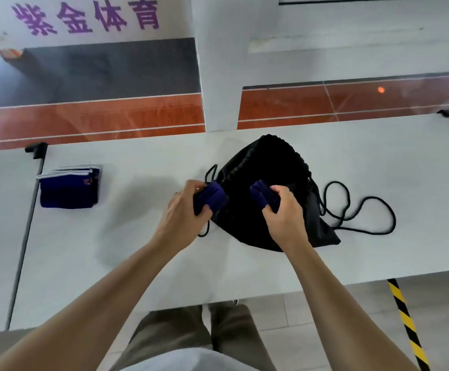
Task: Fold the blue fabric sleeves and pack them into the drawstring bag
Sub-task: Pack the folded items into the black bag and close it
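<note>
A black drawstring bag [268, 167] lies on the white table [110, 250], its gathered mouth toward the far side and its black cords [362, 210] looped out to the right. My left hand [183, 212] is shut on a folded blue sleeve [214, 195] at the bag's left edge. My right hand [285, 212] grips a second folded blue sleeve [262, 192] over the middle of the bag. A stack of folded blue sleeves [69, 188] with white trim rests on the table to the far left.
The table's near edge runs above my legs. A black clamp [37, 149] and a thin rod [26, 236] stand at the left. Yellow-black striped tape [408, 325] marks the floor at the right. A white pillar [218, 76] rises behind the table.
</note>
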